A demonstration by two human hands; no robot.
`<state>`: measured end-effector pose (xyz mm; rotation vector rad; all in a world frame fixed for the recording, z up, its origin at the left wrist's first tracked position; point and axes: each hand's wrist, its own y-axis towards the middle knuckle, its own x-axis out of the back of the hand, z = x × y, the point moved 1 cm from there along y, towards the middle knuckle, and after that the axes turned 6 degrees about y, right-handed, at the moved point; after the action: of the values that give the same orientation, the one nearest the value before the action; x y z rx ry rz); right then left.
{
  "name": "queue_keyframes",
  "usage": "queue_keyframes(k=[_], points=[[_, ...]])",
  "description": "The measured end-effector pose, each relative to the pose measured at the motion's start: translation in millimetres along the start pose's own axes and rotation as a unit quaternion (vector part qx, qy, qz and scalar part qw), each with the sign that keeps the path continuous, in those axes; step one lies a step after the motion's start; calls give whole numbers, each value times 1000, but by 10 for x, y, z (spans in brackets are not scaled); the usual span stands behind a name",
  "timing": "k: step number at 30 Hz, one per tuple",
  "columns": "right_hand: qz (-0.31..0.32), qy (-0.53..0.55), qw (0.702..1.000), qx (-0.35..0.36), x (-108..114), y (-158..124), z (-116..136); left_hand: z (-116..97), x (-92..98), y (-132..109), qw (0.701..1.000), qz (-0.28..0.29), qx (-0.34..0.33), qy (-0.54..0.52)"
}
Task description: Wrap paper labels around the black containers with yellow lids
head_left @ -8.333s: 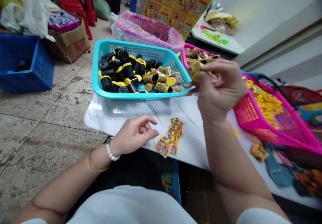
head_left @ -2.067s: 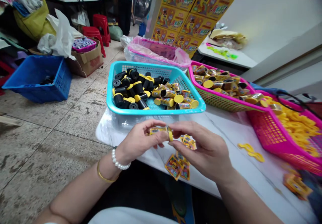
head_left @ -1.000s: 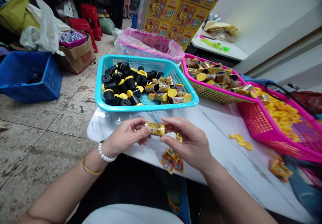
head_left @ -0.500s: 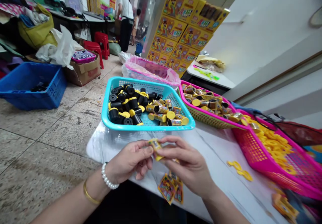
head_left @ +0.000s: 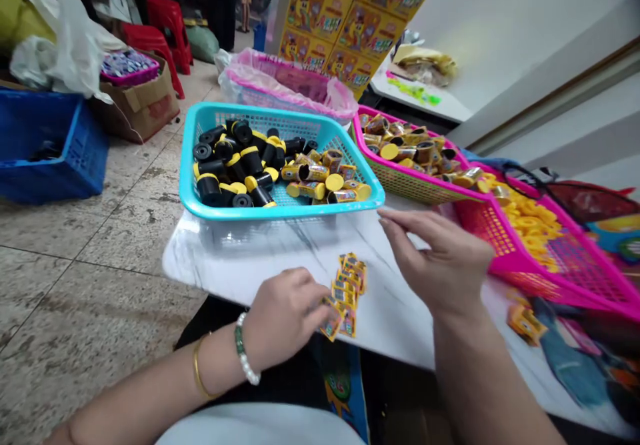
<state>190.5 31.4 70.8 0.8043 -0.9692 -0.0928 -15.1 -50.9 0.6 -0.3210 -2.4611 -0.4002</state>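
Note:
My left hand [head_left: 295, 311] is low over the table's front edge, fingers curled down onto the near end of a strip of overlapping yellow printed labels [head_left: 350, 281]. Its fingertips cover part of the nearest label. My right hand [head_left: 440, 251] is raised at the near right corner of a turquoise basket [head_left: 280, 213], thumb and forefinger pinched together. Whatever is between those fingertips, if anything, is too small to make out. Inside the basket, black cylinders with yellow rims [head_left: 250, 159] lie on the left, and label-wrapped cylinders with yellow caps [head_left: 313, 188] on the right.
Behind the right hand, a pink basket [head_left: 400, 181] holds more wrapped cylinders; another pink basket [head_left: 500, 231] holds yellow plastic pieces [head_left: 535, 221]. A plastic-lined pink basket [head_left: 290, 91] and stacked yellow boxes [head_left: 325, 15] stand beyond. A blue crate [head_left: 83, 145] sits on the floor at left.
My hands were together over the table around a small yellow printed piece; they have separated. The left is down at the labels, the right has moved up and right. The view has tilted down.

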Motion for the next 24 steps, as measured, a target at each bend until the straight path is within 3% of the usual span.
queue_keyframes(k=[2,6,13,17,20,22,24], points=[[16,13,1000,0,39,-111,23,-57,-121,43,990,50,-29,130],[37,56,997,26,80,-194,-22,-74,-246,110,963,89,-27,253],[38,104,994,19,60,-187,39,-88,-186,105,957,119,-65,257],[37,133,990,14,5,-207,116,-126,-219,122,942,145,-45,300],[23,147,989,-15,17,-243,149,-93,-175,132,951,107,-28,289],[18,168,982,-80,17,-271,171,-46,-59,150,965,27,-13,259],[54,225,958,-168,-36,-289,227,3,99,181,968,-81,10,237]])
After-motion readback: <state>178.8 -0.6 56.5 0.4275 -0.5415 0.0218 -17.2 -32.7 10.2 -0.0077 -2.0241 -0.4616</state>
